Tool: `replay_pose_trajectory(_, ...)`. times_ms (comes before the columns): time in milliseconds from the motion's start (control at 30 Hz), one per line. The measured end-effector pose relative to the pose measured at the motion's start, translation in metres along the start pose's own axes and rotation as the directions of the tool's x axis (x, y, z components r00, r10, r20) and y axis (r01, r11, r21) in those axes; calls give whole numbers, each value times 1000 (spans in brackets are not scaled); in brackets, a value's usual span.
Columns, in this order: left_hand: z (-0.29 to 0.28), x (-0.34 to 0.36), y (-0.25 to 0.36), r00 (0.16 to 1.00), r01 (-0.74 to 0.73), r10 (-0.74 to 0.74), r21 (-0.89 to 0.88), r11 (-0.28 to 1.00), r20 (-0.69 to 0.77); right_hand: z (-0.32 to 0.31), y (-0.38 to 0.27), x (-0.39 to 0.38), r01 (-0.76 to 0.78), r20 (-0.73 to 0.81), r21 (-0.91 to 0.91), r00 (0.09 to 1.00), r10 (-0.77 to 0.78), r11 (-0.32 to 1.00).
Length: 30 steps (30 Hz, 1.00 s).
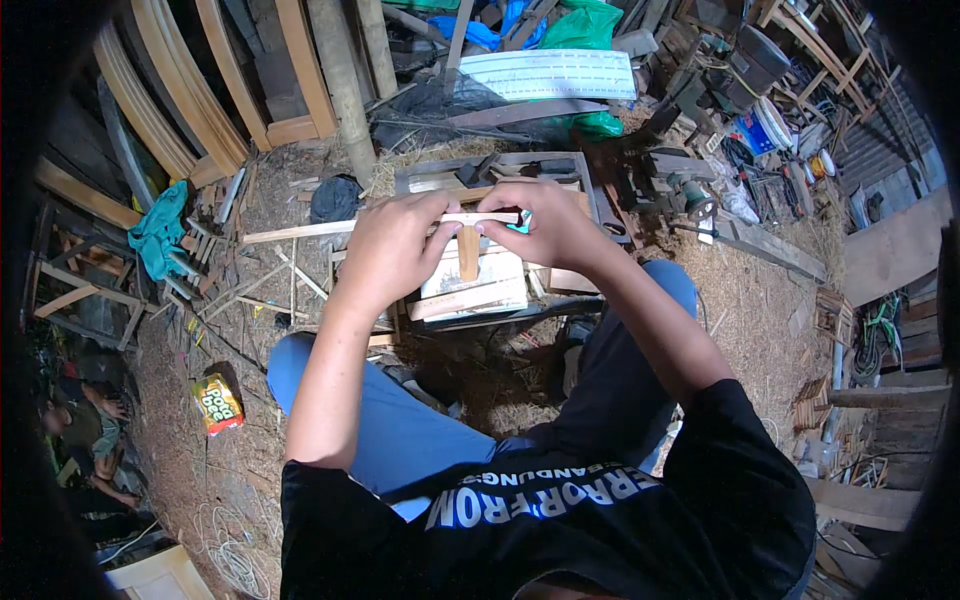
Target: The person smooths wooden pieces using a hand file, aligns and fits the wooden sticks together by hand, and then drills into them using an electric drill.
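My left hand [395,240] and my right hand [543,222] are close together over a low wooden bench [500,165], between my knees. They pinch a long, thin pale wooden strip [300,231], which lies crosswise and sticks out far to the left of my left hand. A short, darker wooden piece [468,256] meets the strip at about a right angle between my thumbs and points towards me. Both thumbs press near this joint. Below lie a whitish board [508,272] and a loose wooden block [465,299]. Something small and teal [521,223] shows by my right fingers, too covered to name.
A power tool [698,203] stands right of the bench. Wooden frames [225,75] lean at the far left, near a teal cloth [160,230]. A yellow snack bag [218,404] and a loose cord [235,560] lie on the sawdust floor. Another person [90,430] is at the left edge.
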<state>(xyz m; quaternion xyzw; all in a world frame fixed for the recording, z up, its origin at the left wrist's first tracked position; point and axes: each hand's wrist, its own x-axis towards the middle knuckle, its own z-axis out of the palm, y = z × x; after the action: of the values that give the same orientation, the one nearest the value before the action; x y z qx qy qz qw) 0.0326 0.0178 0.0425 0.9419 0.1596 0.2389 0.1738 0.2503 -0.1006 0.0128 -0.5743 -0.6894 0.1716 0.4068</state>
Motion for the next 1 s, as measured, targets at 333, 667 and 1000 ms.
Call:
replay_pose_trajectory(333,0,-5,4,999,48,-47,-44,998,18,-1,-10,-4,-54,41,-54,998,56,997)
replay_pose_trajectory(667,7,-8,7,1000,13,-12,23,1000,-24,0,-15,-10,-75,10,-11,997,75,997)
replay_pose_trajectory(1000,6,-8,14,1000,19,-18,49,999,-8,-2,-10,-14,-100,30,47,995,99,994)
